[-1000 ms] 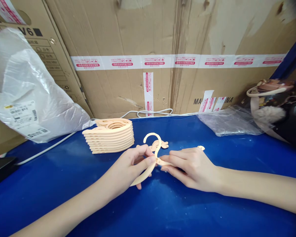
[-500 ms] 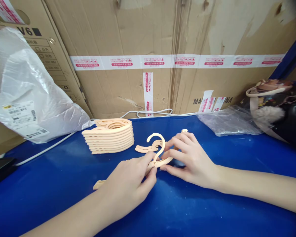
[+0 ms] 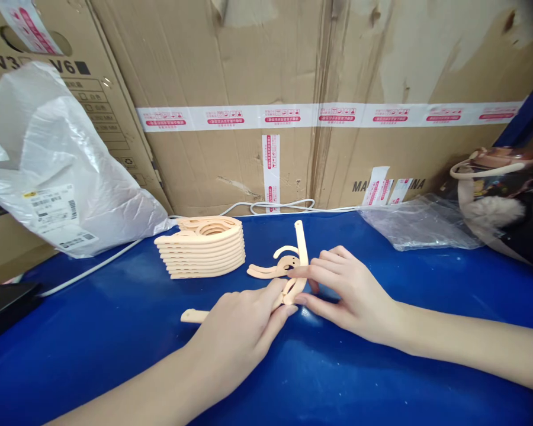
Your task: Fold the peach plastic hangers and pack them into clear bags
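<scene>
A cream plastic folding hanger [image 3: 301, 251] is held in both hands just above or on the blue tabletop. My left hand [image 3: 244, 319] is closed around its middle joint, and one arm of the hanger sticks out beyond the wrist side. My right hand [image 3: 344, 290] pinches the other arm near the joint between thumb and fingers; that arm's end points up and away. Directly behind lies a separate cream hanger piece [image 3: 264, 271] with a face-like cutout. A curved hook shows beside it, and I cannot tell which hanger it belongs to. To the left stands a neat stack of folded hangers [image 3: 201, 254].
A white plastic mailing bag [image 3: 75, 171] leans at the left, beside a dark flat object [image 3: 9, 310]. White cable [image 3: 284, 206] runs along the back, before large cardboard boxes [image 3: 231, 71]. A clear plastic bag [image 3: 417, 225] and a black bag [image 3: 519, 219] lie at right.
The hanger arm by my right hand has swung from pointing right to pointing up and away. The upright hook has dropped from its earlier position. The view has shifted slightly.
</scene>
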The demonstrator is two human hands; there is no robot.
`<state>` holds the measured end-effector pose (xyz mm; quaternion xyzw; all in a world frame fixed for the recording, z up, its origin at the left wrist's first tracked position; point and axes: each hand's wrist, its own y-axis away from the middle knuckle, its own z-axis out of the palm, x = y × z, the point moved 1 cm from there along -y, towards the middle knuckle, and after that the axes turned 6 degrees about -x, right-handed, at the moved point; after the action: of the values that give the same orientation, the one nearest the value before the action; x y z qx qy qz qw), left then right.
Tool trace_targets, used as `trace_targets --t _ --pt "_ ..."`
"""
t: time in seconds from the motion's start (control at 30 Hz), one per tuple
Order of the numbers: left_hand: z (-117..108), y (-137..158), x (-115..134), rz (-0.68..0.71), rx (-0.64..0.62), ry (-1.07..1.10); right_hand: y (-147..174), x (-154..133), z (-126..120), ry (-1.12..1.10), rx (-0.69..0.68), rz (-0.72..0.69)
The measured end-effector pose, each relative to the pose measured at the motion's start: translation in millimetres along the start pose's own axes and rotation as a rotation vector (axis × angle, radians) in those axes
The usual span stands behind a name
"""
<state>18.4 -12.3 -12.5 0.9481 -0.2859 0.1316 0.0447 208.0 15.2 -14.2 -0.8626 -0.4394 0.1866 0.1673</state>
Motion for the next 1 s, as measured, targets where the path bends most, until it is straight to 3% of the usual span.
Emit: trace_targets --t 0.17,0.37,0.53,0.73,1.0 --pt "4 -1 11 0.184 0.065 -0.149 -9 14 -9 -0.157 -0.125 0.22" --pt "-1 -13 4 0.313 0.084 -0.163 5 48 -15 -0.043 -0.244 0.331" --pt "-2 -26 -11 0.254 0.078 -0.034 18 52 -14 0.053 -0.282 0.356" --pt "3 -26 -17 0.121 -0.02 0.013 19 54 -13 0.222 -0.279 0.305" --pt "2 -15 -18 0.112 0.067 -0.044 14 56 -9 0.478 -0.263 0.209"
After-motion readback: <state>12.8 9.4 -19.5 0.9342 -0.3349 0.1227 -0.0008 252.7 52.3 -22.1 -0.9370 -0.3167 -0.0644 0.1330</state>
